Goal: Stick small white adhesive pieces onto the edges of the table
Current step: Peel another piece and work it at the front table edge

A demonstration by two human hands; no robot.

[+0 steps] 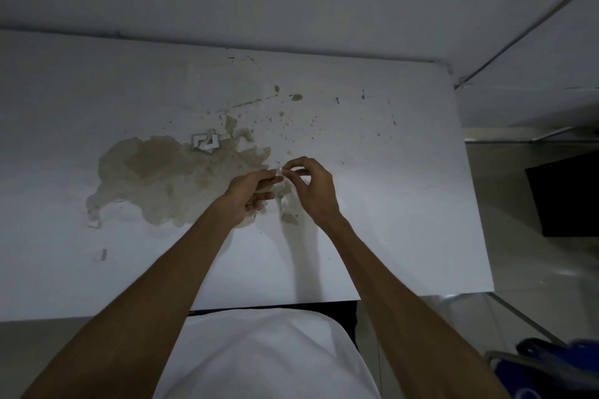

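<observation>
The person stands at the near side of the white table [372, 236] with both hands raised over its middle. The left hand [251, 193] and the right hand [309, 186] meet at the fingertips, and between them there is one small white adhesive piece [279, 171], held above the surface and well apart from any edge. It is too small to tell which hand truly pinches it; both look closed on it. I judge that the backing is being peeled. To do this well, the fingers should hold only the corner, so the sticky face stays clean. More pieces [205, 142] lie in a little heap on the brown stain [155, 172], beyond the hands. Two scraps [94, 223] lie on the left. The right edge [476, 204] seems the closest to reach.
</observation>
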